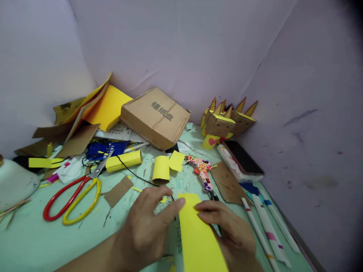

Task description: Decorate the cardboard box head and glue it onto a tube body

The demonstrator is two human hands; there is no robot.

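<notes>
A long yellow paper strip [198, 238] stands out toward the bottom edge, its far end between my hands. My right hand [229, 226] grips the strip's right edge, fingers on top and thumb hidden. At the strip's upper left corner is the thumb of my left hand [150, 219]; its fingers are bent and apart from the thumb. Just beyond stand a short yellow-wrapped tube [161, 170] and a small yellow paper piece [177, 161]. A floral-patterned glue gun [202, 170] lies past my right hand.
Scissors [70, 202] with red and yellow handles, a yellow roll [124, 161] and cardboard scraps [118, 192] lie left. A cardboard box [155, 117] is behind. Spiky cardboard figures [219, 124], a phone [244, 156] and white markers [272, 230] are at right.
</notes>
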